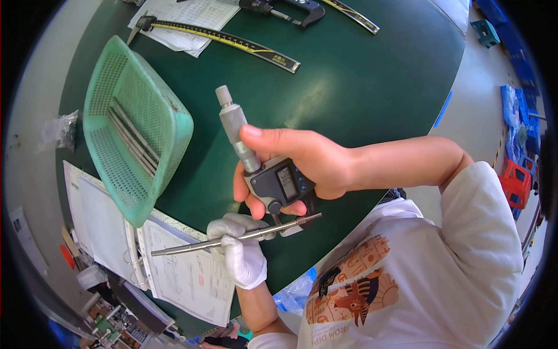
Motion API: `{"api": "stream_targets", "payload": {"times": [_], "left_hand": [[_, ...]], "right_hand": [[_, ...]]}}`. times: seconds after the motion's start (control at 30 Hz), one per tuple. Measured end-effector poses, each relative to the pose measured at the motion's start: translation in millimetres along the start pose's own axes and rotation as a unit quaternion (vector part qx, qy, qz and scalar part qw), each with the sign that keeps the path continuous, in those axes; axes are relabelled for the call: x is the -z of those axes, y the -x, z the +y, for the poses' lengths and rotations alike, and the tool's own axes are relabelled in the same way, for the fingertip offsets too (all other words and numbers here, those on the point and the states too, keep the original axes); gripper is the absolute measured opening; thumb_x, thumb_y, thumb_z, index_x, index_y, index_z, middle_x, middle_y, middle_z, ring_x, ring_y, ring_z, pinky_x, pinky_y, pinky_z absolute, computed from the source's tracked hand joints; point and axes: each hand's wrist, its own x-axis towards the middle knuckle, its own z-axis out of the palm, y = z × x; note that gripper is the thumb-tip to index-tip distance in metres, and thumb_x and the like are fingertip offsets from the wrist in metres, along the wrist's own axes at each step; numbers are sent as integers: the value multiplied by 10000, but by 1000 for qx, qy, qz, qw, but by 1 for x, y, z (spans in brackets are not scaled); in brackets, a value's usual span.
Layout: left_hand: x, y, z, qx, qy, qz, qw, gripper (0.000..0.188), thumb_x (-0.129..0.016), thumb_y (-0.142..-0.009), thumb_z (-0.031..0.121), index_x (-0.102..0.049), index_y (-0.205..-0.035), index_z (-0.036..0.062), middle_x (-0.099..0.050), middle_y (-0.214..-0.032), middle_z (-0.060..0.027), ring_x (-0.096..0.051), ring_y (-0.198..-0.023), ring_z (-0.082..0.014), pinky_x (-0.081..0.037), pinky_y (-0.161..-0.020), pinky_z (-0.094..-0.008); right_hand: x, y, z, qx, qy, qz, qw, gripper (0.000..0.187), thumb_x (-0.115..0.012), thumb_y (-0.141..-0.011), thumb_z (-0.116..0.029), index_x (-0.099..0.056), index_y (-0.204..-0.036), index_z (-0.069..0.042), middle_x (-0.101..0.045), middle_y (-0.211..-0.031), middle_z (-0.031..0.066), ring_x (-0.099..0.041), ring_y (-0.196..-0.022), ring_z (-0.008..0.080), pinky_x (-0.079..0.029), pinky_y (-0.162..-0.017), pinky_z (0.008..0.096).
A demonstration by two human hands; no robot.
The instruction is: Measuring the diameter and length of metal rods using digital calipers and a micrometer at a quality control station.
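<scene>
My right hand [317,160], bare, is wrapped round a digital outside micrometer [268,185] with a grey body and a small display. Its thumb rests on the knurled thimble, and the thimble end points up and to the left. In a white glove, my left hand [238,250] grips a thin stepped steel rod [186,246] between thumb and fingers. The rod slants up to the right, and its right-hand end lies at the micrometer's measuring faces. Whether the faces touch the rod I cannot tell.
Left of my hands stands a green perforated basket [185,125] with several similar rods [136,145]. Below it an open ring binder [189,270] holds drawings. Calipers [226,41], another micrometer [305,13] and paper sheets [168,39] lie at the far side of the green table [372,75].
</scene>
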Motion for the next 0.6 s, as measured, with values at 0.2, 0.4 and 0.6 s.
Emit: {"api": "stream_targets", "payload": {"times": [0.2,0.4,0.6], "left_hand": [[-3,1,-1,11,13,-4,1000,283,-560,-793,271,-423,-817,24,-474,-706,-132,-514,-576,-217,-439,-500,-293],[-4,5,-3,39,4,-5,999,313,-596,-768,283,-425,-823,26,-466,-752,-103,-517,-641,-202,-438,-599,-287],[-8,6,-6,38,-4,19,999,307,-599,-766,274,-430,-832,27,-458,-763,-84,-511,-684,-195,-427,-653,-305]], "right_hand": [[0,-2,1,1,-19,10,1000,698,-169,-834,-548,-537,-878,44,-589,-708,152,-453,-383,143,-369,-367,212],[2,-2,3,-2,-69,-5,998,648,-230,-831,-503,-532,-888,67,-591,-711,155,-460,-390,141,-373,-369,215],[0,1,1,0,7,14,1000,612,-301,-819,-530,-545,-847,31,-594,-691,118,-438,-377,117,-361,-366,216]]}}
